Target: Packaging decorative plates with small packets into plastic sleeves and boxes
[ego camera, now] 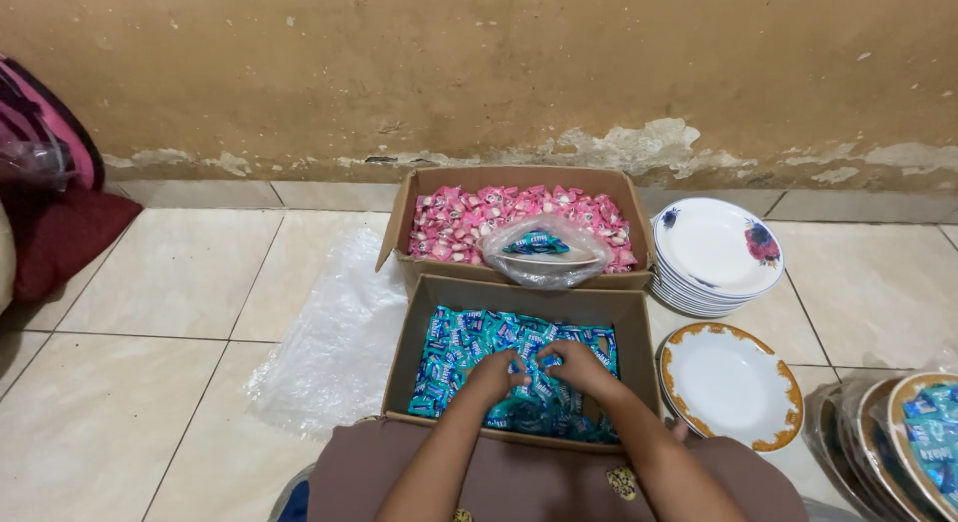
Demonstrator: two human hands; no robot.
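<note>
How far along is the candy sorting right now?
Done: one bagged plate with blue candies sits on the pink candies; more filled plates stand at the right. In hand: left hand and right hand dig in the blue candies. Left: an empty gold-rimmed plate and a white stack.

The person wears a plain mauve-brown garment (519,482) over the lap, with a small yellow patterned patch (621,482) at five o'clock; both forearms are bare, unsleeved.
</note>
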